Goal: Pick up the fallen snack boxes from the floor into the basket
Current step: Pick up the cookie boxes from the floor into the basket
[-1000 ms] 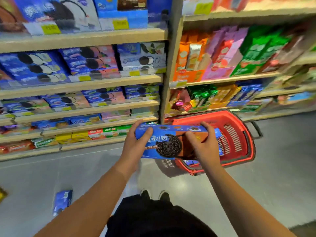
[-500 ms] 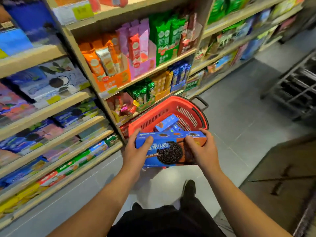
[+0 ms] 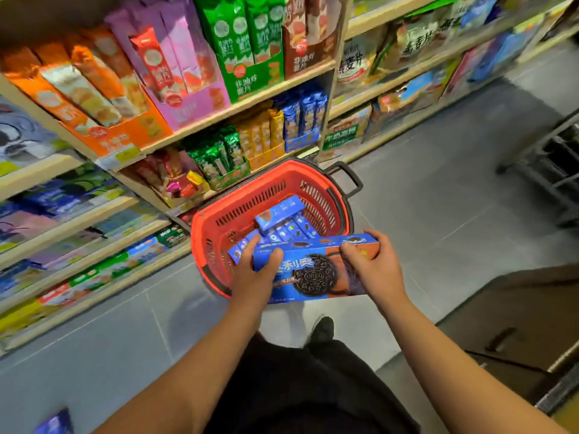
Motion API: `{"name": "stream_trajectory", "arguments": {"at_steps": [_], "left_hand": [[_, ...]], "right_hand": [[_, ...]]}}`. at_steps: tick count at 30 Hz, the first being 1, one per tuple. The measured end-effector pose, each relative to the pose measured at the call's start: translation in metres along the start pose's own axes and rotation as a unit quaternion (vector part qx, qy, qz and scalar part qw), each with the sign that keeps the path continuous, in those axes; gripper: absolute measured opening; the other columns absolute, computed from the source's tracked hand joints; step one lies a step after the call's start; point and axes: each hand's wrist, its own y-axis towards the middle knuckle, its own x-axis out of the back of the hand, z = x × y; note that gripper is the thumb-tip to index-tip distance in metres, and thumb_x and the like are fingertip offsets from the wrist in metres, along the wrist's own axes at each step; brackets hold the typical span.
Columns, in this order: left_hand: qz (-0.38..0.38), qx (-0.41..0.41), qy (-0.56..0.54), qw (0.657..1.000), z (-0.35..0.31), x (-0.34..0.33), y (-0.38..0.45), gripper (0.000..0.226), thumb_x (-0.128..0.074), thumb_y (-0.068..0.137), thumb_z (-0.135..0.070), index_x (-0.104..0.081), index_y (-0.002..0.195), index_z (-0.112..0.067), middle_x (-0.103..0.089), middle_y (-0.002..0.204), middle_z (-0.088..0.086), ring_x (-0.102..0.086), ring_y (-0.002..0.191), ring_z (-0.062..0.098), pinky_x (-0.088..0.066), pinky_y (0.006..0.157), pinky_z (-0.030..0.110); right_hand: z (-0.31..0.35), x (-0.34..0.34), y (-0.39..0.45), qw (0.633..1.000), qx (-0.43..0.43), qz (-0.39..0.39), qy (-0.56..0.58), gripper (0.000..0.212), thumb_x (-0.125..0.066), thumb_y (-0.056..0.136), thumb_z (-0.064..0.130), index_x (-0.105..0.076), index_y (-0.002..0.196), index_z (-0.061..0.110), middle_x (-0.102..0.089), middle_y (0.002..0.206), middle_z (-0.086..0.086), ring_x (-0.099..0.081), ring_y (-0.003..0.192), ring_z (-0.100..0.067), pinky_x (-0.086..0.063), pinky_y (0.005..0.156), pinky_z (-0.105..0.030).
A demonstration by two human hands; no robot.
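I am on the carry-and-drop step: a blue cookie box [image 3: 316, 270] is in both hands, held over the near rim of the red basket [image 3: 200, 242], which stands on the floor [image 3: 438, 198] at about twelve o'clock from my feet, just beside the lowest shelf [image 3: 94, 296]. My left hand [image 3: 255, 275] grips the box's left end, thumb across the printed face and fingers [image 3: 250, 245] curled over the top edge; my right hand [image 3: 372, 264] pinches the right end the same way, fingers wrapped over the upper corner. Both forearms reach forward from the bottom of the view and converge on the box, wrists roughly level, so the box sits nearly horizontal with its face tilted up toward me. Inside the basket several smaller blue boxes [image 3: 282, 223] already lie piled toward the far side. I judge the next move to be a short push forward and down, clearing the near rim, then letting go so the box lands flat on the pile and does not catch on the rim. At about seven o'clock, near the bottom left corner, another blue box [image 3: 54, 422] lies on the floor, only partly in view, so the task looks unfinished; I would turn that way afterwards.
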Motion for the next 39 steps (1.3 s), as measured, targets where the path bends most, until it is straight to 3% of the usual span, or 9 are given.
{"name": "stream_trajectory", "arguments": {"at_steps": [5, 9, 13, 15, 18, 21, 27, 32, 39], "left_hand": [[-0.061, 0.022, -0.007, 0.998, 0.002, -0.023, 0.033, 0.071, -0.071, 0.072, -0.056, -0.043, 0.135, -0.041, -0.052, 0.133, -0.009, -0.059, 0.115, 0.017, -0.051, 0.095, 0.045], [-0.085, 0.051, -0.032, 0.995, 0.002, -0.030, 0.070, 0.075, -0.070, 0.067, -0.061, -0.047, 0.131, -0.030, -0.061, 0.123, -0.004, -0.062, 0.106, 0.014, -0.052, 0.093, 0.044], [-0.117, 0.052, -0.010, 0.992, 0.006, -0.034, 0.110, 0.031, -0.064, 0.069, -0.055, -0.057, 0.099, -0.048, -0.066, 0.091, -0.018, -0.063, 0.088, 0.004, -0.049, 0.087, 0.034], [-0.136, 0.041, 0.013, 0.990, 0.011, -0.035, 0.128, 0.019, -0.065, 0.077, -0.048, -0.057, 0.094, -0.051, -0.062, 0.093, -0.025, -0.059, 0.094, -0.003, -0.044, 0.089, 0.028], [-0.157, 0.058, 0.036, 0.985, 0.029, -0.032, 0.157, 0.054, -0.062, 0.072, -0.057, -0.055, 0.121, -0.036, -0.056, 0.111, -0.016, -0.053, 0.112, 0.007, -0.040, 0.102, 0.030], [-0.156, 0.081, 0.073, 0.982, 0.059, -0.030, 0.182, 0.061, -0.059, 0.070, -0.064, -0.053, 0.123, -0.035, -0.061, 0.117, -0.007, -0.057, 0.112, 0.012, -0.044, 0.101, 0.038], [-0.171, 0.121, 0.076, 0.975, 0.131, -0.041, 0.243, 0.070, -0.061, 0.075, -0.060, -0.044, 0.137, -0.034, -0.056, 0.134, -0.006, -0.053, 0.124, 0.011, -0.041, 0.106, 0.036], [-0.174, 0.137, 0.116, 0.968, 0.217, -0.059, 0.315, 0.078, -0.059, 0.074, -0.058, -0.039, 0.143, -0.029, -0.060, 0.130, -0.005, -0.058, 0.117, 0.015, -0.045, 0.099, 0.034], [-0.185, 0.110, 0.145, 0.966, 0.329, -0.094, 0.417, 0.078, -0.067, 0.082, -0.036, -0.032, 0.148, -0.013, -0.046, 0.145, 0.006, -0.048, 0.129, 0.018, -0.035, 0.107, 0.027]], "right_hand": [[0.009, -0.009, 0.056, 0.998, 0.003, 0.055, -0.025, 0.054, -0.078, 0.079, 0.035, -0.052, 0.125, 0.026, -0.060, 0.095, 0.018, -0.059, 0.084, 0.006, -0.046, 0.072, -0.019], [0.022, -0.032, 0.100, 0.994, 0.007, 0.086, -0.065, 0.070, -0.079, 0.069, 0.047, -0.052, 0.128, 0.021, -0.064, 0.101, 0.010, -0.063, 0.089, -0.002, -0.047, 0.079, -0.021], [0.031, -0.057, 0.145, 0.985, -0.003, 0.129, -0.115, 0.060, -0.079, 0.078, 0.040, -0.054, 0.128, 0.017, -0.067, 0.109, 0.002, -0.063, 0.093, -0.010, -0.045, 0.081, -0.023], [0.032, -0.067, 0.164, 0.980, -0.007, 0.146, -0.135, 0.058, -0.078, 0.079, 0.040, -0.055, 0.127, 0.019, -0.067, 0.107, 0.006, -0.065, 0.096, -0.011, -0.049, 0.085, -0.027], [0.026, -0.087, 0.194, 0.969, -0.001, 0.182, -0.165, 0.050, -0.079, 0.076, 0.043, -0.059, 0.118, 0.025, -0.069, 0.101, 0.013, -0.067, 0.094, -0.008, -0.054, 0.088, -0.028], [0.014, -0.110, 0.221, 0.960, 0.001, 0.210, -0.183, 0.035, -0.079, 0.079, 0.032, -0.059, 0.107, 0.035, -0.069, 0.099, 0.018, -0.067, 0.090, 0.000, -0.053, 0.086, -0.025], [-0.052, -0.167, 0.298, 0.929, 0.049, 0.263, -0.254, 0.040, -0.079, 0.077, 0.029, -0.064, 0.112, 0.020, -0.070, 0.092, 0.016, -0.061, 0.075, 0.012, -0.049, 0.077, -0.014], [-0.143, -0.217, 0.367, 0.911, 0.060, 0.284, -0.292, 0.042, -0.082, 0.075, 0.026, -0.059, 0.110, 0.027, -0.061, 0.086, 0.026, -0.053, 0.068, 0.024, -0.044, 0.070, -0.005], [-0.262, -0.277, 0.450, 0.914, 0.089, 0.252, -0.306, 0.056, -0.081, 0.065, 0.028, -0.061, 0.116, 0.017, -0.066, 0.096, 0.014, -0.062, 0.082, -0.001, -0.053, 0.081, -0.024]]}}
